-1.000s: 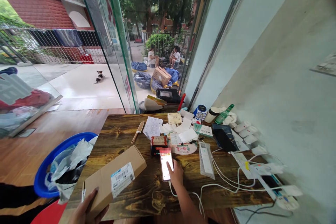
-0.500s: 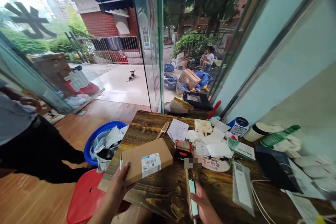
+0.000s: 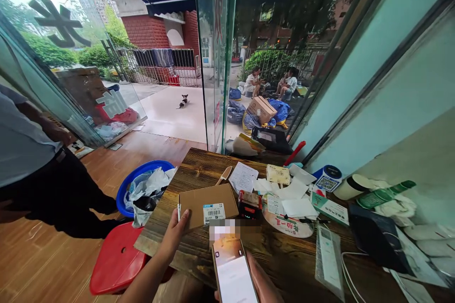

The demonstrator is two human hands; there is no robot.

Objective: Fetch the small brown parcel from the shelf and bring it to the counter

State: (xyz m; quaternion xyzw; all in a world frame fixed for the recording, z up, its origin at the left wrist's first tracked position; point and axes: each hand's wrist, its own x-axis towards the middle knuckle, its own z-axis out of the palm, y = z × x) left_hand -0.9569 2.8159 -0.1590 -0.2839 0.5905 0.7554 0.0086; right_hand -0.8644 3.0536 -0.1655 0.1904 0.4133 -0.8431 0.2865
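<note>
A brown cardboard box with a white barcode label is over the left part of the wooden table. My left hand grips its near left corner, thumb on top; whether the box's underside touches the table I cannot tell. My right hand is wrapped around a smartphone at the front edge, its lit screen facing up to me. The phone's top is blurred out. Just right of the box stands a small black and red device. A knife lies behind the box.
Papers, a tissue pack, a fan-shaped card and a green bottle crowd the table's right side. A red stool and blue tub stand left. A person stands beyond them.
My right hand has turned the phone from edge-on to screen-up and brought it left, closer to the box. The box has tilted so its label shows less steeply angled. My view has shifted slightly.
</note>
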